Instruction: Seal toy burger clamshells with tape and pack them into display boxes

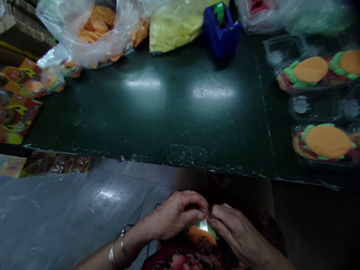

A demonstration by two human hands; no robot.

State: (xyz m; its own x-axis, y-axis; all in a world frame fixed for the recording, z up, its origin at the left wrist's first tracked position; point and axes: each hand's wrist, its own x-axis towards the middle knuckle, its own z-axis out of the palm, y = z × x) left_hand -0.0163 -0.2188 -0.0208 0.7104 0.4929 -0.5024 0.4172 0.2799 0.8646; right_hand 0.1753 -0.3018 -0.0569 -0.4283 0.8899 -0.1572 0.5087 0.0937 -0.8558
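Observation:
My left hand (176, 215) and my right hand (236, 232) meet low in the view, below the table's near edge, over my lap. Both close their fingers round a small clear pack (202, 232) holding an orange, green and red burger-shaped sweet. A shiny strip shows on top of the pack between my thumbs. My left wrist wears metal bangles (118, 245).
A dark green table (174, 112) fills the middle. Clear packs with orange-topped sweets (323, 140) and empty trays (315, 105) lie at right. Bags of orange (98, 22) and yellow pieces (171, 30) and a blue tape dispenser (221, 32) stand at the back. Printed cartons (17, 112) lie left.

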